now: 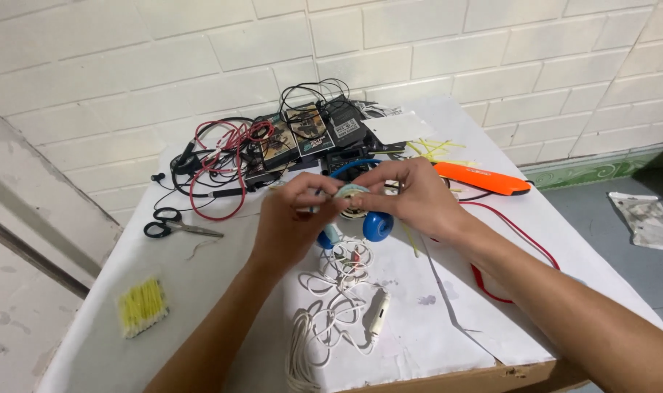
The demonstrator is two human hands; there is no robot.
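Observation:
My left hand [291,218] and my right hand [411,196] meet above the middle of the table, both pinching a small pale round earpiece part [348,193]. Just below them hangs a blue headphone set [377,225] with round blue ear pads and a blue band arcing behind my fingers. A tangled white cable with an inline remote [375,311] trails from under my hands toward the table's front edge.
The white-covered table [455,320] carries black scissors [171,225] at left, a pack of yellow cotton swabs [142,306], red and black wires [222,156], several dark small boxes [302,135], an orange tool [484,178] and a red cable [517,233]. A brick wall stands behind.

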